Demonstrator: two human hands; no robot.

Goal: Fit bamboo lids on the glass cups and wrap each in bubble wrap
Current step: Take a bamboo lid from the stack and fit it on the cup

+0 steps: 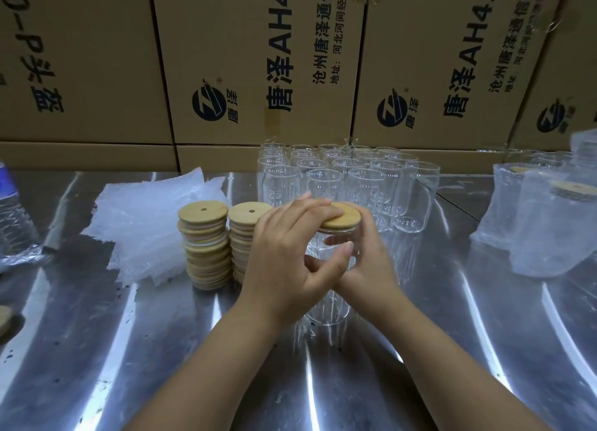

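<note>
A clear glass cup (326, 311) stands on the steel table (129, 350) in front of me, with a round bamboo lid (339, 219) lying on its mouth. My left hand (284, 256) lays its fingers flat across the lid's top, and its thumb rests against the glass below. My right hand (371, 262) wraps round the cup's right side and grips it under the lid. Two stacks of bamboo lids (205, 246) stand just left of my hands. Beside them lies a pile of bubble wrap sheets (145, 224). Several bare glass cups (355, 178) stand behind.
Wrapped, lidded cups (546, 224) stand at the right. Cardboard boxes (258, 59) wall off the back of the table. More plastic wrap (13, 220) lies at the left edge, with a loose lid (5, 317) below it.
</note>
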